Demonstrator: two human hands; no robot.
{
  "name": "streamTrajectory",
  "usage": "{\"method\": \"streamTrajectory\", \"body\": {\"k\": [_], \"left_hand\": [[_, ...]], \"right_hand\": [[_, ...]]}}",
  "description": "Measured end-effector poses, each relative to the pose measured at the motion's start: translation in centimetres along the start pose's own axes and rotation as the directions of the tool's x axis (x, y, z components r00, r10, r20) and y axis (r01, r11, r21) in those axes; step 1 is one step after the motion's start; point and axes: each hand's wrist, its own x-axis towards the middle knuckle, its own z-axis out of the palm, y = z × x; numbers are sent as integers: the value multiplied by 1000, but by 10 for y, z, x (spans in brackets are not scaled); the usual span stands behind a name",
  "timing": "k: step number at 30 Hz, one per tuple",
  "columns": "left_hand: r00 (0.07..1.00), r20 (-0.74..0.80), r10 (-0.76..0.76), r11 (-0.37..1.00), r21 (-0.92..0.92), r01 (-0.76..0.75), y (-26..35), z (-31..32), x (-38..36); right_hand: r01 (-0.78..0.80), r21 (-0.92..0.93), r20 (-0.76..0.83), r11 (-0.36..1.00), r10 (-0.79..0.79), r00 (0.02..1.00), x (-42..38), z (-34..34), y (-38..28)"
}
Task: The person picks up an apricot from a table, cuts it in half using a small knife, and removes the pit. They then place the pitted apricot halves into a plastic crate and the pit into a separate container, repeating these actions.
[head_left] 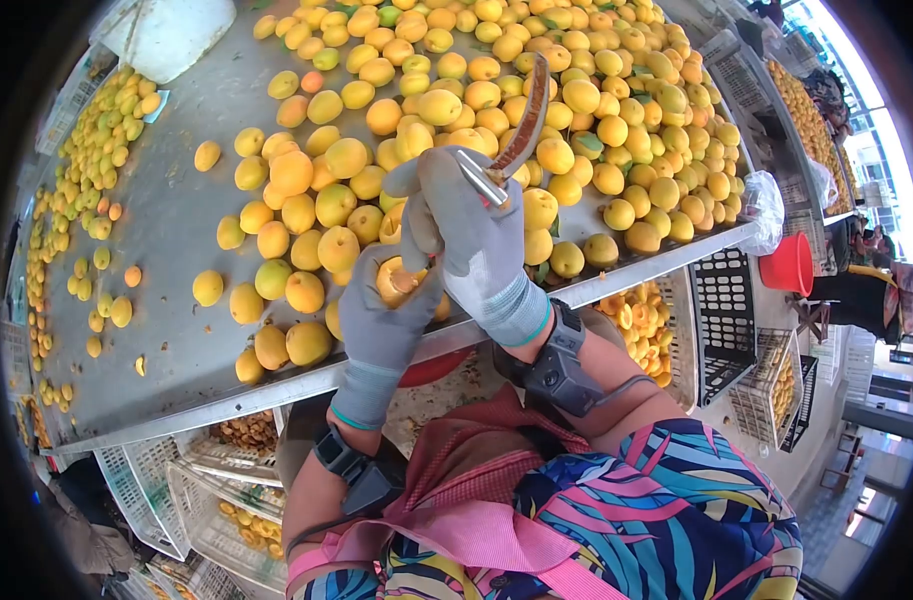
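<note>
"Fruit first: where is the opened piece [396,284]?"

"Between the left hand's [379,325] thumb and fingers, low in the grip, with its cut side partly showing; those fingers are closed narrowly around it, seemingly to steady it."

"And the right hand [474,225]?"

"Curled around the curved knife [524,125]; its blade points up and away from the fruit, probably to spare both hands; the fingertips sit just beside the piece, though I cannot tell whether they touch it; whole yellow fruits [309,343] lie on the metal table [191,365], within easy reach."
</note>
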Motion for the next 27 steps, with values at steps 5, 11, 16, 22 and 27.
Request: {"method": "streamTrajectory", "body": {"k": [5,11,16,22,27], "left_hand": [[999,45,-22,993,-115,27,5,-2,0],[998,56,21,986,-165,-11,5,-3,0],[995,92,-37,967,-246,59,-5,-4,-5],[944,329,-3,998,63,-18,-65,-8,-12],[909,374,183,933,227,-281,-62,-14,-6]], "right_hand": [[-25,-41,20,999,26,999,1,6,3],[-201,49,42,978,199,979,5,11,8],[-159,-114,185,981,179,966,7,15,19],[211,-326,370,922,-81,926,11,9,35],[76,-257,444,963,48,895,3,10,16]]}}
